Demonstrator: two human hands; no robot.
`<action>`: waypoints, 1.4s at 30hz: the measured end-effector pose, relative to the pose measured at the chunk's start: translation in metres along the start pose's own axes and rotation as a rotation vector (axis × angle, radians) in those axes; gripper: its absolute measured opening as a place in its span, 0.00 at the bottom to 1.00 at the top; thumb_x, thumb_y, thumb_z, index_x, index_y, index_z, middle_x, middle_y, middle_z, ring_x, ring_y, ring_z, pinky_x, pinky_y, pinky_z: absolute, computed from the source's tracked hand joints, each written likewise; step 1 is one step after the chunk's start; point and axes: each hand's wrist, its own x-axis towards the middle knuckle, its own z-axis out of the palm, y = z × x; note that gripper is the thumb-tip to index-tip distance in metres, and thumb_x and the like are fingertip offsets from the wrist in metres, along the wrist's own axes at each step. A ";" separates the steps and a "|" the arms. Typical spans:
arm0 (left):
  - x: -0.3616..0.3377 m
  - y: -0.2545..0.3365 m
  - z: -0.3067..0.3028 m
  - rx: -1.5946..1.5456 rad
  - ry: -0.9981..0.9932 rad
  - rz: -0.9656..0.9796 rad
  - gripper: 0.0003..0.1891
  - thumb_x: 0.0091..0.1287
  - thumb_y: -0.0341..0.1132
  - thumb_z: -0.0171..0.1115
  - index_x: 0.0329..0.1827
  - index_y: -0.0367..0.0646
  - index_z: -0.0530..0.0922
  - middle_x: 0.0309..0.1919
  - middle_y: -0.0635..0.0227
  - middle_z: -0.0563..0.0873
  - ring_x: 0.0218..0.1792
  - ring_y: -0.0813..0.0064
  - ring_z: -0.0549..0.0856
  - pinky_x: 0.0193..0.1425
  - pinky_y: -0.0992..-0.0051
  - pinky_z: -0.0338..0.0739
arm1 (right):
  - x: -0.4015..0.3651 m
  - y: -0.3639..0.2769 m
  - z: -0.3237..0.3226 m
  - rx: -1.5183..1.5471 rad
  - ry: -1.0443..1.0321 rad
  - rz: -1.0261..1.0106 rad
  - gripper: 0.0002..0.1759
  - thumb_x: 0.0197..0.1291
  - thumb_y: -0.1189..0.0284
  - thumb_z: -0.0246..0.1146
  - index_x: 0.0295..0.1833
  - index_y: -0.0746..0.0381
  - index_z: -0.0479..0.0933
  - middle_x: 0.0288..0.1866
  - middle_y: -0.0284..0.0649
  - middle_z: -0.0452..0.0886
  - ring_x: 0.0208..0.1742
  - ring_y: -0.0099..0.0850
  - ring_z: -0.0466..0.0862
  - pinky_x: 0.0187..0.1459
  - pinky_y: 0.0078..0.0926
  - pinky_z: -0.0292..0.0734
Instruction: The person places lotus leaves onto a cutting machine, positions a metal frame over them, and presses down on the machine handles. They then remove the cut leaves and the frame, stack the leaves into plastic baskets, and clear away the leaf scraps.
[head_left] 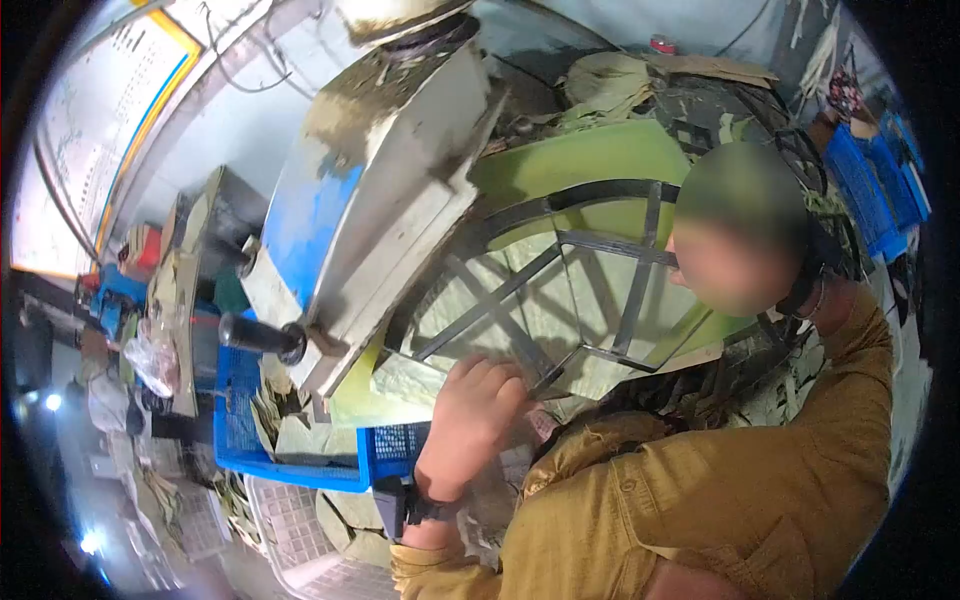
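The left hand (476, 412) grips the frame (490, 302) at its near edge, over sheets (405, 383) right of the press (310, 235); the right hand (742, 230) is too blurred to judge. Positioning seems in hand, calling for steady support.

The frame (495, 296) lay over the sheet (585, 155), with the left hand (485, 400) at its 7 o'clock edge and the right hand (740, 230), as far as the blur there allowed, at its 2 o'clock end. The machine (330, 200) stood at 10 o'clock, its handle (262, 336) at 9. At 8 o'clock a basket (300, 478) held loose pieces (318, 437), just above a crate (285, 500). Another basket (868, 185) sat beyond the right hand. The poster (110, 140) hung behind the machine, farther out at 10.
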 end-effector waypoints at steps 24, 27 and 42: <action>-0.101 -0.007 0.108 -0.801 0.812 -1.420 0.22 0.67 0.49 0.60 0.51 0.40 0.71 0.39 0.66 0.79 0.37 0.72 0.79 0.38 0.68 0.74 | 0.012 0.189 0.013 0.205 0.444 0.224 0.11 0.57 0.74 0.65 0.38 0.68 0.70 0.30 0.38 0.74 0.33 0.25 0.72 0.37 0.31 0.69; -0.076 -0.004 0.102 -1.174 0.835 -1.578 0.24 0.67 0.48 0.60 0.56 0.37 0.73 0.46 0.60 0.83 0.42 0.64 0.85 0.37 0.60 0.80 | 0.017 0.186 0.013 0.236 0.463 0.244 0.12 0.59 0.73 0.64 0.40 0.68 0.69 0.30 0.42 0.73 0.32 0.31 0.73 0.37 0.33 0.69; -0.023 0.061 0.065 -1.041 1.422 -1.158 0.12 0.56 0.20 0.59 0.43 0.34 0.78 0.39 0.66 0.82 0.38 0.75 0.81 0.42 0.73 0.77 | 0.012 0.073 -0.001 -0.016 0.411 -0.166 0.17 0.67 0.71 0.58 0.57 0.68 0.69 0.47 0.49 0.78 0.49 0.41 0.80 0.50 0.36 0.74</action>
